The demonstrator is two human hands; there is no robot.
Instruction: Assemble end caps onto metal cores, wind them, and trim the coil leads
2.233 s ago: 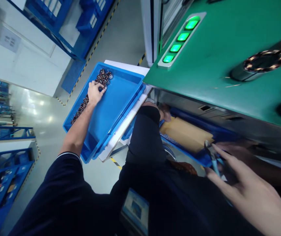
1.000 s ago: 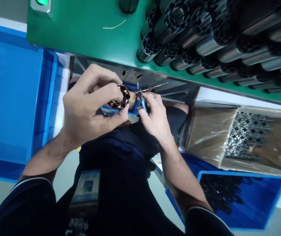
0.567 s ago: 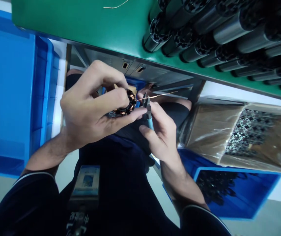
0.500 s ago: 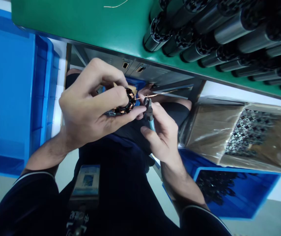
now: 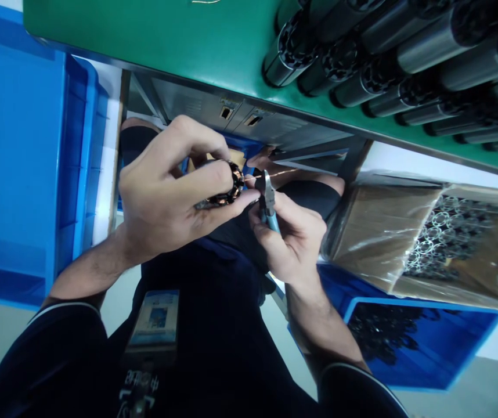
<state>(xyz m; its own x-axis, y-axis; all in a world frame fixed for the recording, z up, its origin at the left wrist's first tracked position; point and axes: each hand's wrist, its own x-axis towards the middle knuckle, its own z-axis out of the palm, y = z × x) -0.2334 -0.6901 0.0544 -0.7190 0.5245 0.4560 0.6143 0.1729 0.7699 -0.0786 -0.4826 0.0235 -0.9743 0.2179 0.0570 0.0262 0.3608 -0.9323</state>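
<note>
Copper against steel, with little room for a slip

The left hand (image 5: 168, 203) and right hand (image 5: 290, 241) work close together, almost touching, above the person's dark lap. The left hand's fingers and thumb clamp a black, copper-wound stator ring (image 5: 232, 187). The right hand grips blue-handled steel side cutters (image 5: 272, 222), their jaws raised beside a hair-thin copper wire (image 5: 277, 173) running from the ring; whether they bite it, I cannot tell.

A cut too near the ring could nick the winding. With the left thumb (image 5: 249, 196) just beside the jaws, a sudden twitch could pinch skin, and any slackening of the left hand's hold could let the ring drop. A clipped end could also fall into the coils unnoticed.

Above the hands lies a green bench mat (image 5: 144, 40), carrying rows of silver cylinders with dark slotted ends (image 5: 362, 81). Grey metal cabinet fronts (image 5: 240, 119) sit beneath its edge. A bright blue plastic tray (image 5: 81, 145) lies to the left; to the right are a film-wrapped cardboard box of silver rings (image 5: 371, 232) and a blue tray of dark parts (image 5: 414, 342).
</note>
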